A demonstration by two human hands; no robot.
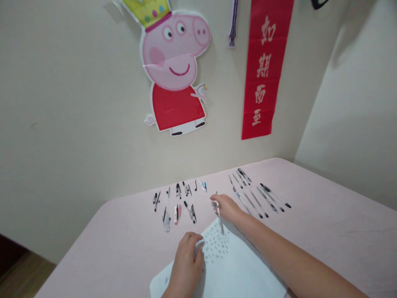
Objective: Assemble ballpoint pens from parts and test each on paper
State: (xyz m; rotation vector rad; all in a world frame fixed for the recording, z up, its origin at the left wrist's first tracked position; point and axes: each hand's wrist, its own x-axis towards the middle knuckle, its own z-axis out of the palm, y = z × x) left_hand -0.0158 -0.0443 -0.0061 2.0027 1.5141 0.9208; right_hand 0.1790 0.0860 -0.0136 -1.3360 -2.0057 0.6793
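Both my hands are over a pink table (pixel 102 248), around a white sheet of paper (pixel 245 269) covered partly in small dark marks. My right hand (pixel 229 209) is closed around a slim whitish pen (pixel 218 213), held nearly upright at the paper's far corner. Beside the marks, my left hand (pixel 187 258) rests low over the sheet with its fingers curled in. Something small and pale (pixel 199 245) shows between its thumb and fingers, too unclear to name.
Disassembled pen parts (pixel 189 212) lie in small groups beyond the paper, to the left. Several whole pens (pixel 269 198) lie in rows on the right. Behind the table, the wall carries a cartoon pig cutout (pixel 176 107) and a red banner (pixel 263 74).
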